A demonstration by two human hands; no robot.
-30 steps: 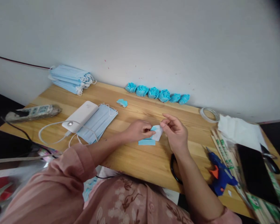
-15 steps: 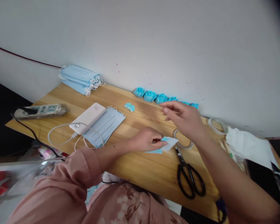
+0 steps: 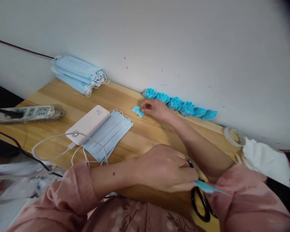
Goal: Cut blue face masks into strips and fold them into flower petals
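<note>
My left hand is closed, pinching a blue cut piece of mask fabric that sticks out to the right past the fingertips. Farther back, my right hand reaches across the table, its fingertips pinched at the edge of a small blue cut piece lying on the wood. Just behind the right hand, several blue rosettes made of crinkled fabric stand in a row along the wall. Black-handled scissors lie partly hidden under my left hand and right sleeve.
A white power bank with a cable rests on flat blue masks. A thick stack of masks is at the back left, a power strip at the left edge. A tape roll and white sheets lie right.
My right hand has moved left and back to the small blue cut piece. My left hand has come nearer and to the right, still holding its fabric piece. The view has shifted slightly.
</note>
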